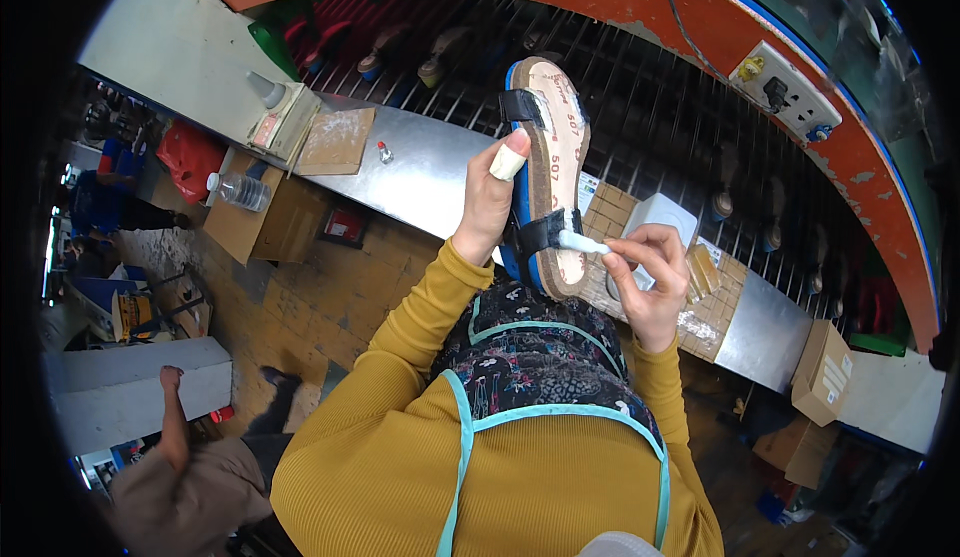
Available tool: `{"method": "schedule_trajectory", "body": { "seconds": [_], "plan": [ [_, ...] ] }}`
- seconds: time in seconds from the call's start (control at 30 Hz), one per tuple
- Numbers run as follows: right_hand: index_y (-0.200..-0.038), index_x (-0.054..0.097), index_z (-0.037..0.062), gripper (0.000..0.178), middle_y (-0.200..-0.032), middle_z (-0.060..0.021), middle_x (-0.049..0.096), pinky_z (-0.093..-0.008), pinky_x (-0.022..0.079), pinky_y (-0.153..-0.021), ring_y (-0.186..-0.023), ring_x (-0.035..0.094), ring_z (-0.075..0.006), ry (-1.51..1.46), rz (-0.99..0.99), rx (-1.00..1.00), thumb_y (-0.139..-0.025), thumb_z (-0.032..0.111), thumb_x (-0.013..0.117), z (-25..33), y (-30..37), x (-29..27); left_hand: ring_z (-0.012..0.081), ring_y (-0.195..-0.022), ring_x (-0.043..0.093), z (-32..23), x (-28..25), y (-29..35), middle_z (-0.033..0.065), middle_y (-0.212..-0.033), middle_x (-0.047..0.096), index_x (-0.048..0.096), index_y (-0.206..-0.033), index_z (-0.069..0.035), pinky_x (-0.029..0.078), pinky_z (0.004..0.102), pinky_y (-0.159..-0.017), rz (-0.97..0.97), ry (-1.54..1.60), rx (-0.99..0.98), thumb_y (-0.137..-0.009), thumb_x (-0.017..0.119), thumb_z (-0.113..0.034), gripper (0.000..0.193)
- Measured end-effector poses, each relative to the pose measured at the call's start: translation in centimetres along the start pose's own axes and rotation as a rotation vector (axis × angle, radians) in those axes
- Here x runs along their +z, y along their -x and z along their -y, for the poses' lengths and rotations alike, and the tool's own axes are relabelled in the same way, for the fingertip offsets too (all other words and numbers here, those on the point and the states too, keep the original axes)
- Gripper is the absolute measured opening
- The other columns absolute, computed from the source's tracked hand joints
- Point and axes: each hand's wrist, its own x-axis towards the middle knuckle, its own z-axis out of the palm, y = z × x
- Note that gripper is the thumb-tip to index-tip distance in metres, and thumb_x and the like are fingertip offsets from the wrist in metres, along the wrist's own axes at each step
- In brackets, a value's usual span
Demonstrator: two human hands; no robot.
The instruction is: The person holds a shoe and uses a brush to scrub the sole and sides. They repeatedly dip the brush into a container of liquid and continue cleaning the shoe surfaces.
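My left hand (492, 197) is closed around the side of a sandal upper on a blue last (556, 172), its thumb wrapped in pale tape. The sandal's pale underside faces me, with a brown cork-like edge and printed red marks. Black strap ends (541, 231) fold onto that underside, with whitish patches along their edges. Between the fingertips of my right hand (652, 275) is a slim white tapered applicator (583, 243). Its tip touches the underside near the lower strap; whether it is a brush or a nozzle I cannot make out.
Beyond my hands runs a metal ledge (420, 162) beside a rack of rods (640, 97) carrying other lasts. A small bottle (385, 152), a cardboard piece (337, 141) and a white round container (660, 219) stand nearby. Another person (195, 487) is at lower left.
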Motion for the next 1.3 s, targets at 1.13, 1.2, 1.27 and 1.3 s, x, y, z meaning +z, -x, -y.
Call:
{"method": "schedule_trajectory", "body": {
  "seconds": [1.13,1.2,1.27,1.3],
  "plan": [
    [-0.089,0.077,0.0088,0.018,-0.092,-0.0042,0.059,-0.0293,0.032,-0.082,-0.070,0.055,-0.0113,0.111,-0.206,0.037,-0.072,0.010,0.082,0.6,2.3,0.4,0.0096,-0.085,0.056,0.9,0.4,-0.8,0.0070,-0.094,0.067,0.062,-0.109,0.008,0.046,0.0240,-0.076,-0.183,-0.220,0.371,-0.094,0.061,-0.043,0.053],
    [-0.090,0.077,0.0090,0.019,-0.092,-0.0048,0.059,-0.0297,0.032,-0.082,-0.070,0.055,-0.0119,0.008,-0.292,0.112,-0.071,0.010,0.082,0.5,2.1,0.7,0.0093,-0.085,0.056,1.4,0.2,-1.2,0.0071,-0.094,0.067,0.062,-0.109,0.008,0.046,0.0237,-0.075,-0.170,-0.155,0.314,-0.094,0.060,-0.043,0.053],
    [-0.091,0.077,0.0100,0.021,-0.095,-0.0048,0.059,-0.0302,0.034,-0.082,-0.070,0.055,-0.0129,0.157,-0.266,-0.006,-0.071,0.009,0.083,0.4,2.4,0.5,0.0094,-0.085,0.058,1.4,0.3,-1.5,0.0071,-0.096,0.066,0.062,-0.109,0.007,0.047,0.0237,-0.075,-0.160,-0.063,0.237,-0.094,0.057,-0.050,0.059],
    [-0.091,0.077,0.0101,0.021,-0.096,-0.0047,0.059,-0.0303,0.034,-0.081,-0.070,0.055,-0.0133,0.197,-0.246,-0.075,-0.071,0.009,0.083,0.5,2.7,0.4,0.0096,-0.085,0.059,1.4,0.3,-1.7,0.0072,-0.097,0.066,0.062,-0.109,0.007,0.048,0.0240,-0.075,-0.153,-0.002,0.182,-0.094,0.056,-0.052,0.061]
  ]
}}
